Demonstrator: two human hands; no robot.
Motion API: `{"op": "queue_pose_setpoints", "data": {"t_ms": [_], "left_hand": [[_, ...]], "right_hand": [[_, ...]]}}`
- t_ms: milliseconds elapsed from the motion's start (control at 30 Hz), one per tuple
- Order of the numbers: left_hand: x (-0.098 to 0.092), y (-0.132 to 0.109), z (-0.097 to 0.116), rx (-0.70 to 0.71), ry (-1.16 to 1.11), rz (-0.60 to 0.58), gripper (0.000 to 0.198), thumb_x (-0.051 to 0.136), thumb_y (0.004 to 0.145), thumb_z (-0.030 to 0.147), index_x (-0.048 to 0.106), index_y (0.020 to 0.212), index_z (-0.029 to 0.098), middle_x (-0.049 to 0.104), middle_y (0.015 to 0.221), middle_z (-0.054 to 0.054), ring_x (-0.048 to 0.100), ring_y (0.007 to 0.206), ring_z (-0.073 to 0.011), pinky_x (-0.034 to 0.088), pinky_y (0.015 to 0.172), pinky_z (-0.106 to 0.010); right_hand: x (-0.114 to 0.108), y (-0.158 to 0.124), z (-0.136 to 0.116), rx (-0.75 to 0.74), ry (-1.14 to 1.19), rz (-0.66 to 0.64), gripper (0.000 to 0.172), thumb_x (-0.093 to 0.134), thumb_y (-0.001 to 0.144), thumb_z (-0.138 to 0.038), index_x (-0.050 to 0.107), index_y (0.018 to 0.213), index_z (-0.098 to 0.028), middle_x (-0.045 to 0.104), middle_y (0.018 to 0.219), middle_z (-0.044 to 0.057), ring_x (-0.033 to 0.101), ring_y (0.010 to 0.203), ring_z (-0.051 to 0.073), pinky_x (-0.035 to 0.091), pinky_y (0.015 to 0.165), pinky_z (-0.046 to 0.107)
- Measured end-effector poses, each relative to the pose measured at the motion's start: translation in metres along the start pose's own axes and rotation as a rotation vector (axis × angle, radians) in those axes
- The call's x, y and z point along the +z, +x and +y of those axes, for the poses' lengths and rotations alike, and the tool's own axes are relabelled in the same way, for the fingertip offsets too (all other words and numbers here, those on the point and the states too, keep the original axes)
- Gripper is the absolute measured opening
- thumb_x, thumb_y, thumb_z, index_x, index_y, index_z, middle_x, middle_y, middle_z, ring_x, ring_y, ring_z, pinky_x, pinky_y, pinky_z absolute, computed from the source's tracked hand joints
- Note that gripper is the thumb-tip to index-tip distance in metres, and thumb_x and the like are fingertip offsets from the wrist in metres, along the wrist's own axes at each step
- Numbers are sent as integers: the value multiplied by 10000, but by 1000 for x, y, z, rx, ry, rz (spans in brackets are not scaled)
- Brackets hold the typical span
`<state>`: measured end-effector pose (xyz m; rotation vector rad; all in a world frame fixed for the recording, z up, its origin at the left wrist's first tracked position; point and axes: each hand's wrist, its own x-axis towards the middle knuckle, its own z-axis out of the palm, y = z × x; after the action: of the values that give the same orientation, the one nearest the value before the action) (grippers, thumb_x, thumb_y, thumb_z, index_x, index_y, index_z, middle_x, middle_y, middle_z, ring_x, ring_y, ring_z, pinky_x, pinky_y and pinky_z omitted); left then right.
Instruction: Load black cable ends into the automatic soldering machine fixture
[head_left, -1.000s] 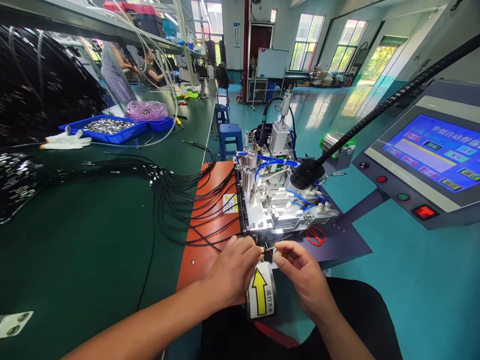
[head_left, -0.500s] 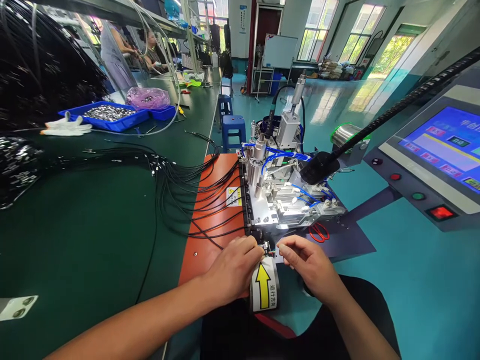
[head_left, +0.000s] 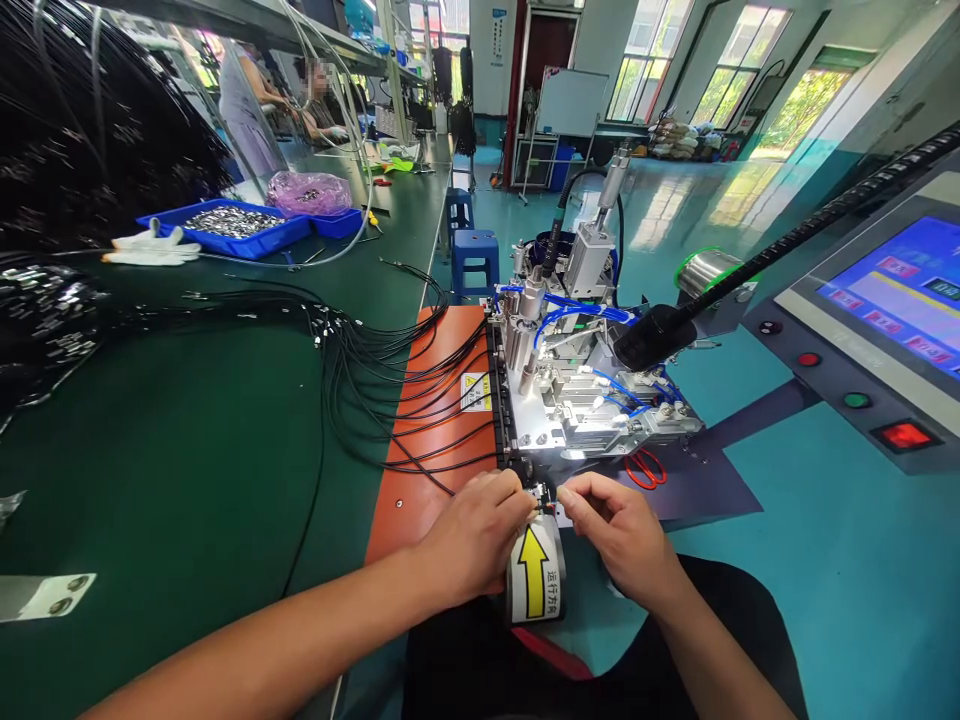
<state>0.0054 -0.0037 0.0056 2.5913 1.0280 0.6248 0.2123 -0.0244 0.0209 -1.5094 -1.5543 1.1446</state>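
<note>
My left hand is closed in a pinch on the end of a thin black cable at the front of the machine's black fixture rail. My right hand pinches the small wire tips of the same cable end, right of the left hand. Both hands meet just above a white label with a yellow arrow. Several black cables run from the rail across an orange plate. Behind it stands the metal soldering machine with blue tubes.
A touchscreen control panel with a lit red switch stands at the right. Red scissors lie by the machine. Blue trays of metal parts and white gloves sit on the green bench. Two people work far back left.
The view has shifted slightly right and down. Both hands stay pinched on the cable end at the rail, moved a little closer to the fixture.
</note>
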Motion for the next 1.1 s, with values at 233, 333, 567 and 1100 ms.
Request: {"op": "queue_pose_setpoints", "data": {"t_ms": [233,333,567,1100], "left_hand": [[-5,-2,-7,13,-143,92,251,454,956,120,594,1144,211,566,961,-44,513,878,-163,434,773,-282],[-3,-2,-11,-9,-112,122,256,462,949,107,621,1117,217,562,940,-43,514,866,-162,438,753,-277],[3,-3,-13,-93,-64,113,221,512,945,159,647,1098,244,585,987,-54,543,917,-185,464,792,-300],[3,-2,-10,-146,28,77,249,536,915,116,666,1069,263,515,852,-29,495,806,-181,398,681,-279]], "right_hand": [[14,8,15,56,69,80,333,537,939,-458,598,749,-192,535,669,-28,446,608,122,345,561,246],[21,11,18,46,111,116,328,545,935,-451,606,749,-188,553,682,-22,468,629,129,360,578,247],[30,15,25,66,161,142,319,558,923,-457,639,785,-182,628,733,3,553,684,156,426,643,257],[33,15,28,83,168,135,340,551,915,-488,637,791,-184,643,738,22,570,688,178,443,632,272]]}}
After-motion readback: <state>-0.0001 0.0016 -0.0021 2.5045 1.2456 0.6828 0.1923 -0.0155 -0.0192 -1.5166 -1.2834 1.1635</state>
